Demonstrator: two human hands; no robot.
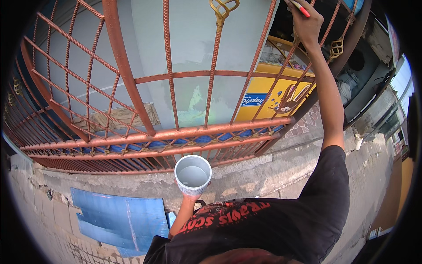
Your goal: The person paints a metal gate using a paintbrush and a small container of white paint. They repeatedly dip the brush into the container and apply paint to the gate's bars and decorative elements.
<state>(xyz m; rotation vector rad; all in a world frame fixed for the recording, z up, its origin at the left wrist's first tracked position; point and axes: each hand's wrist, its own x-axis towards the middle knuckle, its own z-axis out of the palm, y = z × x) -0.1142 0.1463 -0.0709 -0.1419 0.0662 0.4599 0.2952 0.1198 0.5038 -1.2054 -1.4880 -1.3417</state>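
My left hand (pixel 194 194) holds up a round plastic tub (pixel 193 189) from below, with pale grey liquid in it, at the lower middle of the view. Raised to the top right, my right hand (pixel 307 26) grips a brush-like tool by its handle (pixel 301 9), which has a red end; the tool's other end is out of view. The raised hand is close to the ribbed bars of a reddish-brown metal fence (pixel 167 59). Behind the bars stands a pale grey panel (pixel 197 43) with darker, uneven patches and a light greenish-white area low down.
The fence's lower rail (pixel 165 134) crosses before me, above a concrete ledge (pixel 250 178). Blue sheets (pixel 115 217) lie on the paving at lower left. A yellow printed freezer case (pixel 257 112) stands behind the bars at right. A small white container (pixel 358 142) is farther right.
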